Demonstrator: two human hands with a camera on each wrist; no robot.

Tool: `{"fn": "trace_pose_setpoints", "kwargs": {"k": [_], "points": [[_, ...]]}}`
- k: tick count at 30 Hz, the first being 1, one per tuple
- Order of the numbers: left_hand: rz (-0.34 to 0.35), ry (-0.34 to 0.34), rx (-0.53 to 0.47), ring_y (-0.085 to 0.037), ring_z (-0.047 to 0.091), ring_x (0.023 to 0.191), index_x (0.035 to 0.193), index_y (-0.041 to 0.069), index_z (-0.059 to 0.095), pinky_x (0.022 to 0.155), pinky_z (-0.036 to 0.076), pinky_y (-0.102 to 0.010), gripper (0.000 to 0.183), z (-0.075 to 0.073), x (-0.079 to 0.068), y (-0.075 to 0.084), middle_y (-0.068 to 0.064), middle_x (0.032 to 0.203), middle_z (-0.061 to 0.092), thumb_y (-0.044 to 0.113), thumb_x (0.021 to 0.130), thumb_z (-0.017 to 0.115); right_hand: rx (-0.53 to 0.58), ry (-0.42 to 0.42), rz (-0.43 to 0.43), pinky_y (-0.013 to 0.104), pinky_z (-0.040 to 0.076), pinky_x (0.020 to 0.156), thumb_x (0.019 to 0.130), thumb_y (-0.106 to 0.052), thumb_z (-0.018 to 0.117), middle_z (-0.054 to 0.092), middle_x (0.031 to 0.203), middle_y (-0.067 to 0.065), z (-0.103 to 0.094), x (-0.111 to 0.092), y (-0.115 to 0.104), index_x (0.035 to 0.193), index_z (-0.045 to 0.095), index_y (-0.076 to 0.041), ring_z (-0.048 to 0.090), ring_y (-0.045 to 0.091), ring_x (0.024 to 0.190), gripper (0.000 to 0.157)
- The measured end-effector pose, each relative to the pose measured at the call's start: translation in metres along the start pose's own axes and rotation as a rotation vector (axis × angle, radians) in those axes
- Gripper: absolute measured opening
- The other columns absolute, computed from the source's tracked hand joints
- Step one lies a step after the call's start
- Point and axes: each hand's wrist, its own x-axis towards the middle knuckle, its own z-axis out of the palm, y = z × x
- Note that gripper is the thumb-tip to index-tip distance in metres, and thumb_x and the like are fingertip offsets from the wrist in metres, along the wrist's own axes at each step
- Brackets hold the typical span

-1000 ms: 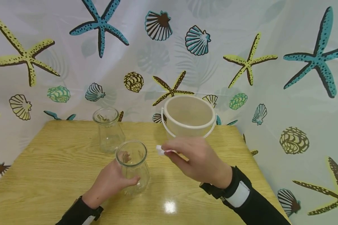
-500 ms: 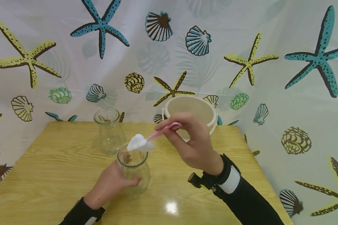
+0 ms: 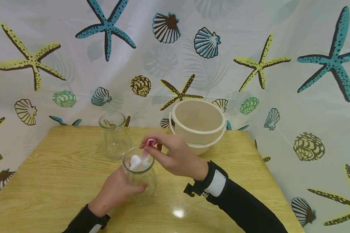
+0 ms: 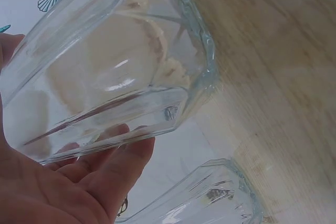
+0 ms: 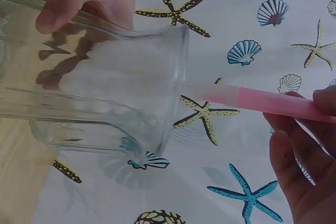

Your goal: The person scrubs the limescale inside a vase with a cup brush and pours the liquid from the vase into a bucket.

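Note:
My left hand [image 3: 113, 191] grips a clear glass jar [image 3: 149, 181] with a flared rim, its fingers and thumb round the body. The right hand [image 3: 179, 157] pinches the pink handle [image 5: 281, 103] of a bottle brush above the jar's mouth. The brush's white, fluffy-looking sponge head [image 3: 137, 163] is inside the neck. In the right wrist view, that head shows pale through the glass, with the handle leaving through the mouth. From the left wrist, the jar's faceted wall [image 4: 105, 66] fills the upper part, with curled fingers [image 4: 123, 174] below it.
A second glass jar [image 3: 116, 142] stands behind the held one, to its left. Farther back on the right is a cream bucket [image 3: 201, 137] with a white handle. The wooden table [image 3: 61, 181] meets a sheet [image 3: 169, 61] printed with shells and starfish.
The right hand has brought the brush leftward from in front of the bucket, over the jar, and lowered its white head into the mouth. The left hand keeps its hold on the jar.

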Motion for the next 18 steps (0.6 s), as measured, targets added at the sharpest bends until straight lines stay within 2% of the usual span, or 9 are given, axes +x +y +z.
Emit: {"fn": "trace_pose_setpoints", "kwargs": {"k": [4,8,13,18], "points": [[-0.016,-0.006,0.008,-0.008,0.052,0.096,0.128,0.023,0.040,0.079,0.050,-0.042,0.080,0.001,0.000,0.000,0.006,0.116,0.056,0.048,0.065,0.083,-0.022,-0.097,0.055,0.015,0.048,0.068,0.090,-0.004,0.061,0.066,0.089,0.001,0.011,-0.005,0.009,0.101,0.062,-0.004,0.053,-0.003,0.084,0.011],[-0.006,0.003,0.032,-0.010,0.052,0.097,0.130,0.021,0.041,0.079,0.049,-0.042,0.083,0.000,-0.001,-0.001,0.001,0.118,0.057,0.051,0.065,0.081,-0.076,-0.158,0.069,0.017,0.049,0.072,0.092,-0.009,0.060,0.067,0.092,0.000,0.022,-0.011,0.019,0.101,0.066,-0.005,0.051,-0.003,0.087,0.011],[0.038,-0.009,0.011,-0.007,0.048,0.107,0.137,0.029,0.037,0.085,0.048,-0.043,0.084,-0.001,-0.001,0.000,0.005,0.126,0.053,0.050,0.068,0.080,-0.159,-0.225,0.056,0.020,0.045,0.077,0.091,-0.015,0.063,0.067,0.093,-0.004,0.036,-0.021,0.033,0.098,0.070,-0.010,0.050,0.003,0.090,0.011],[0.052,-0.044,-0.057,-0.005,0.049,0.107,0.136,0.034,0.038,0.087,0.047,-0.043,0.080,-0.004,0.001,0.002,0.011,0.126,0.051,0.049,0.069,0.080,-0.269,-0.248,0.055,0.026,0.038,0.073,0.089,-0.021,0.065,0.066,0.087,-0.007,0.045,-0.023,0.038,0.093,0.072,-0.014,0.045,0.009,0.082,0.010]]}}
